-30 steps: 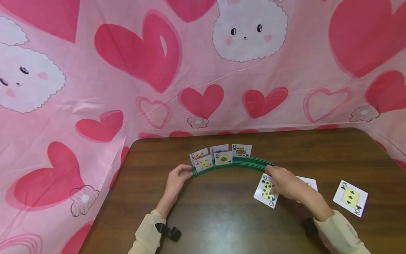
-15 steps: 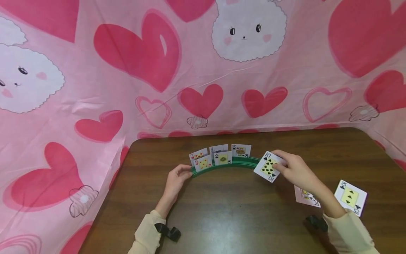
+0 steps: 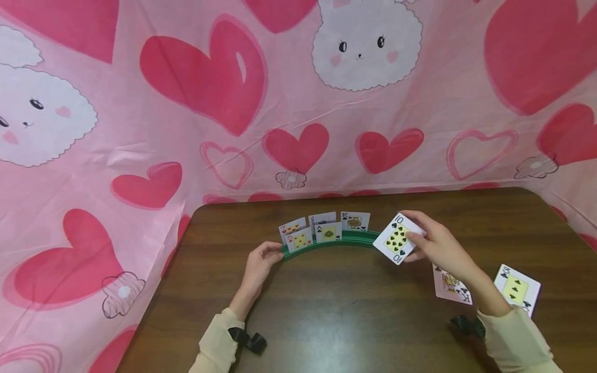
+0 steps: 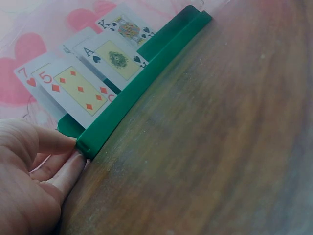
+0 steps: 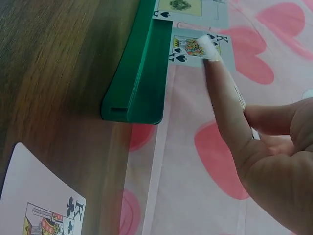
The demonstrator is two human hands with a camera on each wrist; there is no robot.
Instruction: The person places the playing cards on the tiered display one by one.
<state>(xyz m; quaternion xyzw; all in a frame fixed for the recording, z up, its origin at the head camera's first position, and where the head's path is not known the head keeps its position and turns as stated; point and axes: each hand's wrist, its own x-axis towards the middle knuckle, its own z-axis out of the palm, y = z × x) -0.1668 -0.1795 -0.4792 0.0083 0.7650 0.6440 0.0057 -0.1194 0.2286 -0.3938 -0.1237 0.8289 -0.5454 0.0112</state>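
Observation:
My left hand [image 3: 258,261] pinches the left end of a curved green card holder [image 3: 360,237] on the table. In the left wrist view, thumb and fingers meet at the tip of that card holder [image 4: 146,78]. Upright in its slots stand the seven of hearts [image 3: 293,226], five of diamonds [image 3: 299,240], ace of spades [image 3: 328,232], a partly covered picture card [image 3: 322,216] and king of spades [image 3: 355,221]. Over the holder's right end, my right hand [image 3: 438,241] holds the ten of spades [image 3: 396,239], tilted, between thumb and fingers.
A king of clubs [image 3: 450,284] lies face up on the brown table [image 3: 326,311], partly under my right forearm. Further right lies another club card [image 3: 515,287], its corner hidden by the sleeve. Behind the table hangs a pink cloth [image 3: 298,103] with hearts.
My right hand has lifted the ten of spades up and away from me, to the holder's right end. More of the king of clubs now shows. The left hand has stayed in place.

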